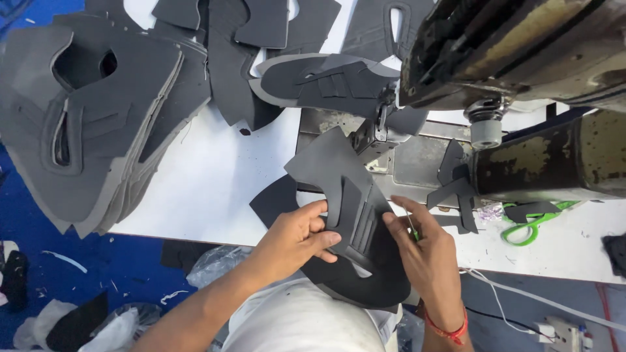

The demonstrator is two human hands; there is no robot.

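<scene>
A dark grey cut shoe-upper piece [345,195] lies on the white table [208,176], its far tip under the presser foot [372,133] of an old sewing machine [521,52]. My left hand [297,238] pinches the piece's near left edge with thumb and fingers. From the right, my right hand [424,251] presses on its right edge with fingers spread; a red thread band is on that wrist. A black piece [365,287] hangs below, over the table edge.
A tall stack of grey upper pieces [98,124] fills the table's left. More cut pieces [326,78] lie behind the needle. Small black scraps [456,189] and green-handled scissors [528,228] sit at the right. A white cable [521,296] runs below. Plastic bags [98,326] lie on the blue floor.
</scene>
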